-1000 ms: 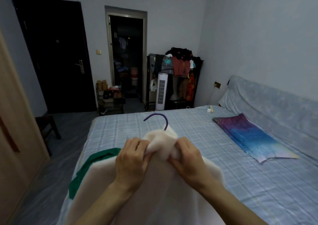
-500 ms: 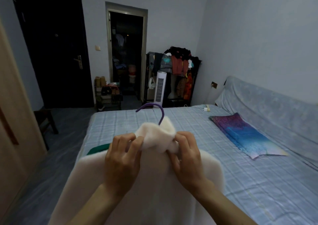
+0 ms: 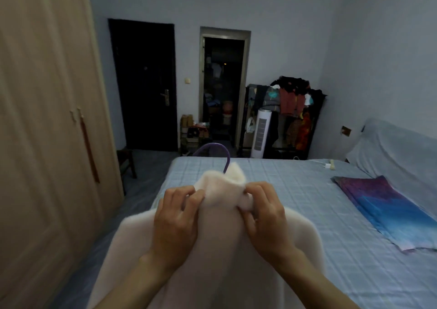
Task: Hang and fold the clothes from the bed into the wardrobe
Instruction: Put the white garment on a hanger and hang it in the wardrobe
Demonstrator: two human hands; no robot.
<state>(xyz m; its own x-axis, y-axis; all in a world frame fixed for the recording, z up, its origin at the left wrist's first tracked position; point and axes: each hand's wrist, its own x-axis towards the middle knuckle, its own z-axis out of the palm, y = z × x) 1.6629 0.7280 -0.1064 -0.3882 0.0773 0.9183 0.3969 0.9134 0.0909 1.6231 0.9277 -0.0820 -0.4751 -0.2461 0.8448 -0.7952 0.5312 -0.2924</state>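
Step in hand: hanging. Cream-white fleecy high-neck sweater (image 3: 220, 249) already sits on purple plastic hanger (image 3: 214, 149), hook poking from collar.
Sweater held upright over near end of light-blue checked bed (image 3: 295, 190).
Left hand (image 3: 176, 216) and right hand (image 3: 262, 214) flank collar; fingers (image 3: 250, 188) of all 2 hands pinch collar fabric, likely straightening it.
Beige wooden wardrobe (image 3: 47, 119), doors closed, stands left of bed.
Next, by judgement: 1 hand takes hook, other opens wardrobe door.
Purple-blue folded cloth (image 3: 387, 209) lies on bed, right side.

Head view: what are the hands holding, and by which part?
Both the left hand and right hand pinch the white garment at its neck, one each side, below the purple hanger hook.
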